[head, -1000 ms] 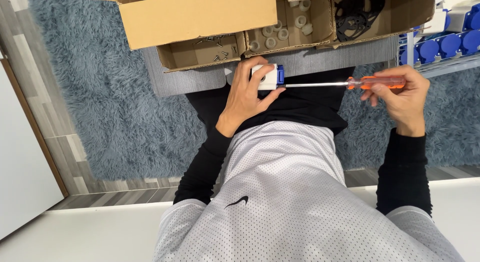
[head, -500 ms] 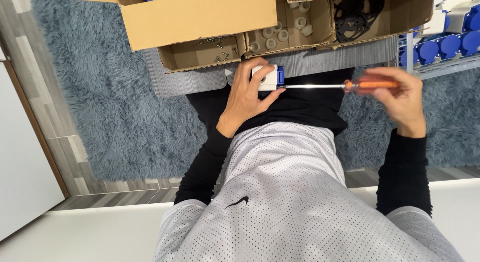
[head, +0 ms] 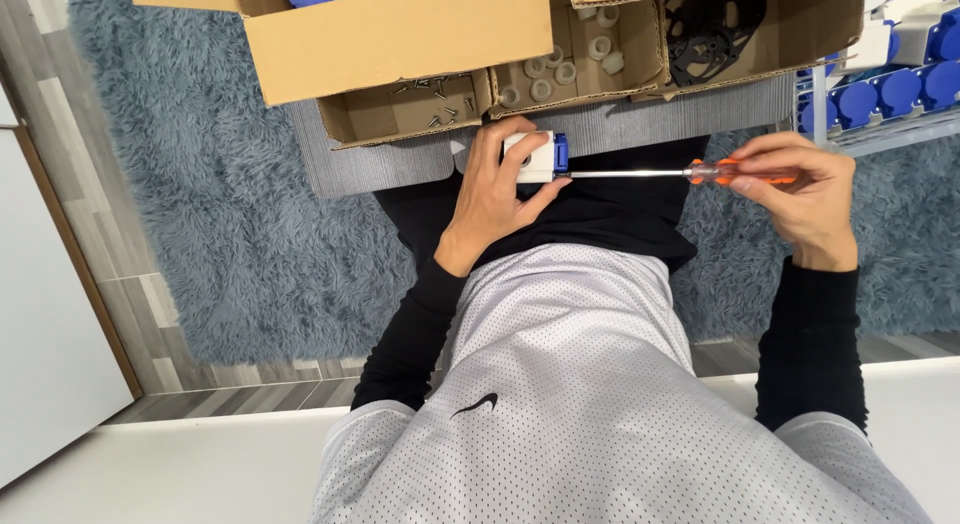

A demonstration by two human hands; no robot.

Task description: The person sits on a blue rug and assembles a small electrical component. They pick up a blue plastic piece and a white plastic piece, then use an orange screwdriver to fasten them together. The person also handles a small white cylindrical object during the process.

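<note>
My left hand [head: 495, 189] grips a small white block with a blue end [head: 537, 157], held over my lap. My right hand [head: 800, 189] holds the orange handle of a long screwdriver [head: 690, 172]. Its metal shaft runs level to the left, and its tip meets the blue end of the block. Both forearms wear black sleeves.
Open cardboard boxes [head: 420, 44] stand ahead on a grey mat: one compartment holds loose screws [head: 430, 89], another white round parts [head: 560, 69], another black rings [head: 715, 29]. Blue and white parts [head: 890, 89] fill a rack at the right. A blue shaggy rug [head: 210, 204] covers the floor.
My right hand has turned slightly on the screwdriver handle. The block and my left hand have stayed in place.
</note>
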